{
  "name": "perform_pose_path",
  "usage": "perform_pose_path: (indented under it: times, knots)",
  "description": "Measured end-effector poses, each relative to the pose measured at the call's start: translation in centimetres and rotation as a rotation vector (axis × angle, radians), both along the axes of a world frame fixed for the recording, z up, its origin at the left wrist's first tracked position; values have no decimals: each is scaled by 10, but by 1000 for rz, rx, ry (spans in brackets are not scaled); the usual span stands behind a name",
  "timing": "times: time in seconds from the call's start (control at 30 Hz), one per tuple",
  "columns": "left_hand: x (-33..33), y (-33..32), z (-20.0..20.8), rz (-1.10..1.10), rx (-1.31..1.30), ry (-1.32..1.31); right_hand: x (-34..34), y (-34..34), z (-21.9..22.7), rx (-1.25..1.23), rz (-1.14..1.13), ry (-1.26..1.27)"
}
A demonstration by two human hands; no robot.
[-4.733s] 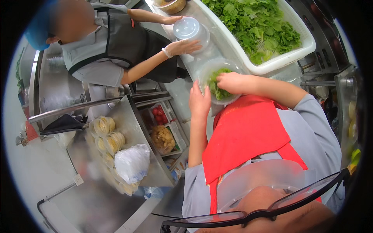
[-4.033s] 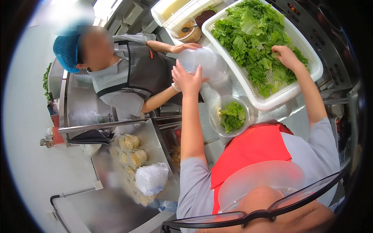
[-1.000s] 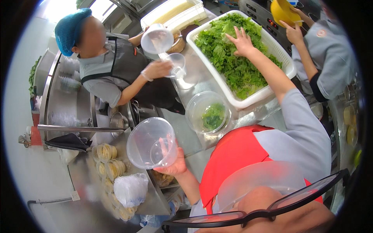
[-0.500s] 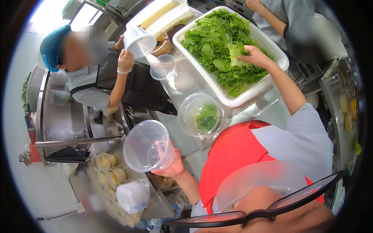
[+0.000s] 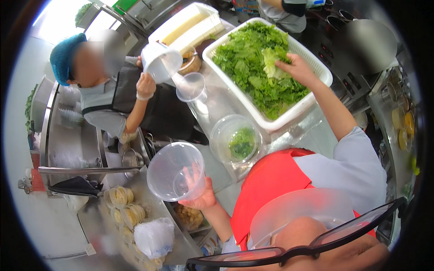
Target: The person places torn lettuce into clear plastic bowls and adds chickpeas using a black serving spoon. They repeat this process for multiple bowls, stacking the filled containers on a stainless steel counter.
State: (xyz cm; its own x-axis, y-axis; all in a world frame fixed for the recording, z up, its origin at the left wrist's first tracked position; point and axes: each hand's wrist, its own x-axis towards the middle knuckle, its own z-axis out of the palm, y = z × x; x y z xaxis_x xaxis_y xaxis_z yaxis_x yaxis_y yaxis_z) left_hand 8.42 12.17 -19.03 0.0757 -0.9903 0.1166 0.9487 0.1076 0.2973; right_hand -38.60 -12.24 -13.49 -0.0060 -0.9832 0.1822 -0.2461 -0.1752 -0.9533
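My left hand [image 5: 203,195] is wrapped round a clear plastic bowl [image 5: 169,165], its fingers visible through the wall. The bowl is tilted with its wide mouth toward me, and I see no food in it. My right hand [image 5: 298,71] pinches a pale green lettuce leaf [image 5: 271,63] over a heap of cut lettuce [image 5: 244,56]. That heap fills a white basket [image 5: 266,123] on the metal table. Close to my apron, another clear bowl [image 5: 218,143] stands on the table with some greens [image 5: 242,143] inside.
Across the table's left side, a co-worker in a blue cap [image 5: 62,56] holds a white tub [image 5: 169,63]. A clear cup [image 5: 192,86], a brown-filled container [image 5: 191,64] and a long white tray [image 5: 212,28] are nearby. Lower left, packed food tubs [image 5: 133,217] sit beside a white bag [image 5: 154,238].
My right hand has shifted slightly, and more of the pale leaf shows. My left hand still holds the bowl. The person behind the basket has moved farther off.
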Motion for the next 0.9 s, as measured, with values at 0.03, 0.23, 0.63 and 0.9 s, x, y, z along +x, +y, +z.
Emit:
perform_pose_path:
  times: [0.03,0.23,0.63,0.9]
  knots:
    - [1,0,0,15,1,-21,4,5,10,3,-11,137]
    - [8,4,2,14,21,-22,50,32,60,3,62,180]
    - [10,12,11,30,40,17,192,71,-2,-318,601,717]
    - [15,24,2,101,42,4,174,63,17,-303,605,366]
